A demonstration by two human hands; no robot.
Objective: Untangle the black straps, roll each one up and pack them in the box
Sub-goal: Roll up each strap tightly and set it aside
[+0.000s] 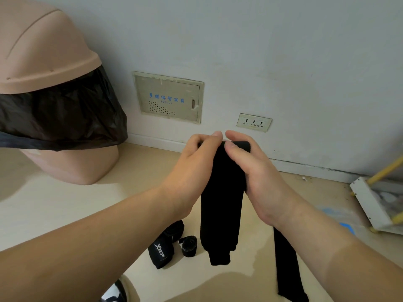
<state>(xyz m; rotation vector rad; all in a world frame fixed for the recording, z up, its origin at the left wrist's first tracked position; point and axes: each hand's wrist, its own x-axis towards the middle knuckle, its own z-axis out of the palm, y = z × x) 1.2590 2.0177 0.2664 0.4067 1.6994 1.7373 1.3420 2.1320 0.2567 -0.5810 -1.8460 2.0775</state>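
A wide black strap (222, 203) hangs in the air between my two hands, and its lower end dangles just above the floor. My left hand (192, 168) pinches its top edge from the left. My right hand (250, 168) grips the same top edge from the right, where the fabric is folded or rolled over. Another stretch of black strap (285, 262) trails down under my right forearm toward the bottom edge. On the floor lie a small rolled black strap (189, 245) and a black wrap with white lettering (161, 250). No box is in view.
A tan swing-lid bin (43, 62) lined with a black bag stands at the left against the wall. The wall carries a cream panel (169, 98) and a socket (254, 122). A white rack with yellow rods (375, 203) sits at the right. A shoe (115, 293) shows at the bottom.
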